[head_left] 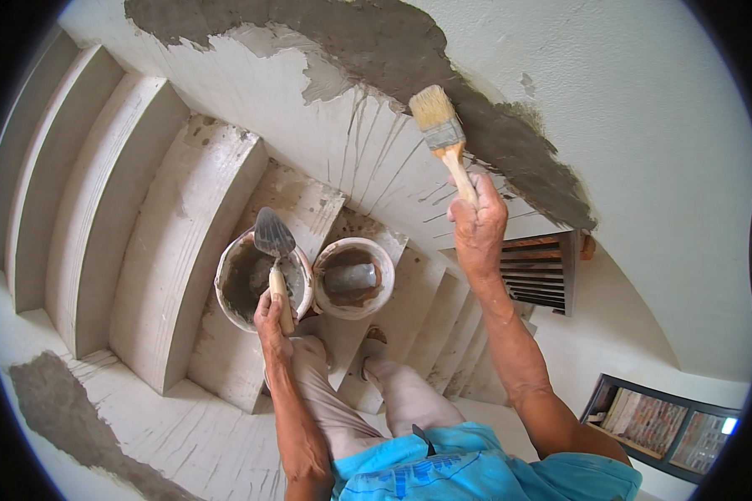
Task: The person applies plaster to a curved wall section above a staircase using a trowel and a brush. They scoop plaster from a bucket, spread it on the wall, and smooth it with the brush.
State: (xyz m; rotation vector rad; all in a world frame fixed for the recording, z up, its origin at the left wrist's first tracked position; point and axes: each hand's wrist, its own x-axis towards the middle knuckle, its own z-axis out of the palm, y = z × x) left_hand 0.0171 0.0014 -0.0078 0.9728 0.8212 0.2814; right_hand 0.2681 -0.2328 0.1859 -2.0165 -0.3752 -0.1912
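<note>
My right hand point(481, 224) is closed round the wooden handle of a wide paintbrush point(439, 125). Its pale bristles lie over the edge of a dark grey mortar patch point(393, 54) on the white wall; whether they touch it I cannot tell. In my left hand point(272, 321) is a trowel point(274, 235), gripped by its wooden handle, with the grey blade pointing up and away. The trowel hangs over a bucket point(223, 292) with grey mortar inside. Just right of it stands a second white bucket point(386, 292), holding a grey cylindrical object point(349, 277) that lies on its side.
White stairs point(163, 217) climb to the left and narrower steps point(443, 326) run to the right below the buckets. Dark drips streak the wall under the patch. Another mortar patch point(67, 417) is at lower left. A slatted opening point(536, 269) and a framed window point(656, 426) are at right.
</note>
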